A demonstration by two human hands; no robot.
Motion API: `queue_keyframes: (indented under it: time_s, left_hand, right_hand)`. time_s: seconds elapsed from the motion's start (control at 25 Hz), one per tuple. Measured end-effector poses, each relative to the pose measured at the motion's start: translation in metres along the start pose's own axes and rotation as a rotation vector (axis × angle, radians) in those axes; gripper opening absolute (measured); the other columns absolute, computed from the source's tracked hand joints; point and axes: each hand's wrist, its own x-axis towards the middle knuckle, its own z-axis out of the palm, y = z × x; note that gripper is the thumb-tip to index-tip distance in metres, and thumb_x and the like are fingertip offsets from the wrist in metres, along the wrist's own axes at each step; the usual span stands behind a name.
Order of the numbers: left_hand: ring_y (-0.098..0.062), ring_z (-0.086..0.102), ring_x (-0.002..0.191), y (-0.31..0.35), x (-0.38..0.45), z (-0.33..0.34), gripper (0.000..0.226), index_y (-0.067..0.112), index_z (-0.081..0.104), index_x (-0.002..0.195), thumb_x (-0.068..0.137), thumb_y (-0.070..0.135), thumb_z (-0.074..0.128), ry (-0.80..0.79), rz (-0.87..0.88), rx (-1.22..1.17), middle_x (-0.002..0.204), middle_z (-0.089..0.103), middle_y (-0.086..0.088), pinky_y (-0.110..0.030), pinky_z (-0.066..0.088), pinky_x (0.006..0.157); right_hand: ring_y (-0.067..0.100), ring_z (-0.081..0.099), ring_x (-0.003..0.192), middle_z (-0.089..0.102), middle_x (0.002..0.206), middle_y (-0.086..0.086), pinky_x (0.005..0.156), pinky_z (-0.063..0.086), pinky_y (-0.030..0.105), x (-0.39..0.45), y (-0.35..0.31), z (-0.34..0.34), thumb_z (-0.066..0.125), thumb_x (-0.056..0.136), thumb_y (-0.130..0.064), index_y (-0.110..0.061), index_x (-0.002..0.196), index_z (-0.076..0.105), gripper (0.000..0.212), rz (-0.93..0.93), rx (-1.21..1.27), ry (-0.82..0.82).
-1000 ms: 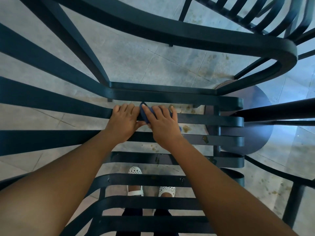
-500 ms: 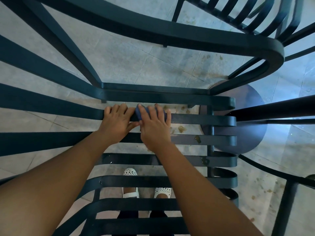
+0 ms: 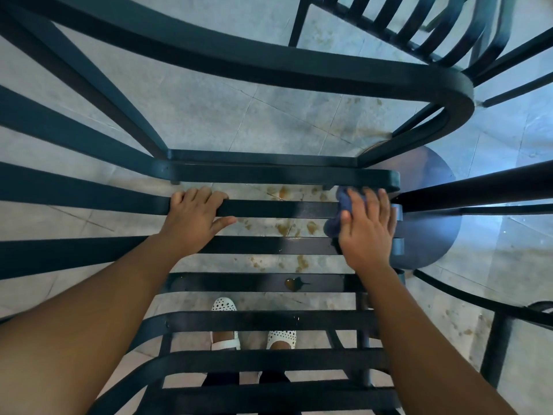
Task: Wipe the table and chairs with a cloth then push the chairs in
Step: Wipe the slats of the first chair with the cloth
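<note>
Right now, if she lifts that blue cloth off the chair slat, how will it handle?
The blue cloth is bunched and folded under the right hand, so probably floppy and light. It drapes over the slat, so likely hangs limp.

A dark slatted chair (image 3: 269, 209) shows a smooth, semi-gloss painted finish. The blue cloth (image 3: 336, 217) looks soft and matt, above pale, stained stone-like floor tiles (image 3: 209, 115).
</note>
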Motion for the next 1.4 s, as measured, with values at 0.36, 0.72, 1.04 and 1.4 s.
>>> queue_keyframes:
  time_s: [0.36,0.72,1.04,1.4]
  left_hand:
    - [-0.037,0.02,0.135,0.013,0.0,0.017,0.072,0.038,0.016,0.146,0.083,0.073,0.018,0.081,-0.132,0.012,0.145,0.026,-0.015,-0.054,0.003,0.111]
    - [-0.043,0.005,0.141,0.016,-0.019,0.041,0.081,0.028,0.008,0.148,0.083,0.077,0.011,0.211,0.006,0.063,0.156,0.013,-0.016,-0.06,0.0,0.108]
    - [-0.036,-0.011,0.142,0.01,-0.037,0.044,0.076,0.031,-0.004,0.148,0.086,0.074,0.004,0.155,0.078,0.081,0.157,-0.007,-0.013,-0.058,-0.003,0.11]
    - [-0.029,0.051,0.1,0.004,-0.066,0.055,0.05,0.018,0.043,0.127,0.091,0.049,0.026,0.281,0.106,0.081,0.112,0.05,-0.012,-0.044,0.043,0.089]
  right_hand:
    - [0.028,0.003,0.144,0.021,0.156,-0.003,0.113,0.019,0.047,-0.009,-0.079,0.006,0.036,0.099,-0.02,-0.023,0.142,0.037,0.043,0.279,0.146,0.022]
    - [0.022,0.051,0.095,0.051,0.107,0.007,0.084,0.048,0.039,-0.023,-0.133,-0.051,0.031,0.101,-0.026,-0.027,0.123,0.048,0.028,-0.023,0.575,-0.383]
    - [0.026,0.039,0.126,0.043,0.142,0.004,0.106,0.032,0.046,-0.039,-0.099,-0.06,0.028,0.101,-0.035,-0.036,0.142,0.032,0.041,-0.097,0.526,-0.464]
    - [0.027,0.003,0.143,0.007,0.157,0.007,0.109,0.019,0.054,-0.078,-0.125,0.02,0.026,0.095,-0.041,-0.02,0.149,0.013,0.059,-0.354,0.013,-0.318]
